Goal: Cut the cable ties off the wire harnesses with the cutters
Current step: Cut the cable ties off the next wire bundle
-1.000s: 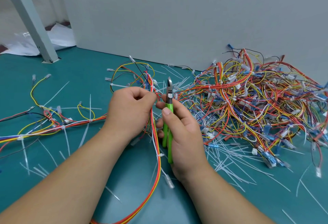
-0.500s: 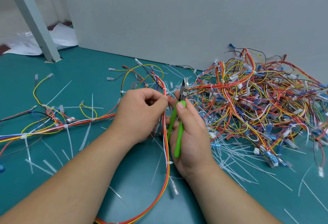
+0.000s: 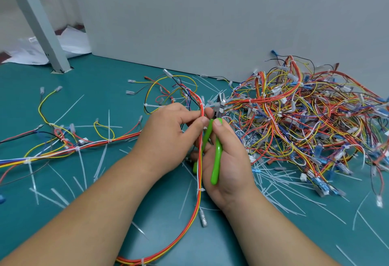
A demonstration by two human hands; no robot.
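Observation:
My left hand (image 3: 168, 135) pinches a red, orange and yellow wire harness (image 3: 199, 198) between thumb and fingers at mid-table. My right hand (image 3: 227, 160) grips green-handled cutters (image 3: 216, 150), thumb on top of one handle. The steel jaws (image 3: 220, 105) point up and away, just right of the harness, near a white cable tie (image 3: 201, 105) on the bundle. Another white tie (image 3: 200, 190) wraps the harness lower down. Whether the jaws touch a tie is unclear.
A big tangle of harnesses (image 3: 305, 118) lies at the right by the grey wall (image 3: 210, 23). Cut white tie strips (image 3: 280, 185) litter the green mat (image 3: 105, 80). More harness runs left (image 3: 63, 147). A grey post (image 3: 40, 23) stands back left.
Both hands with the harness and cutters have shifted right and slightly away. The cutters have tilted so the jaws lean right, and the handles have spread a little.

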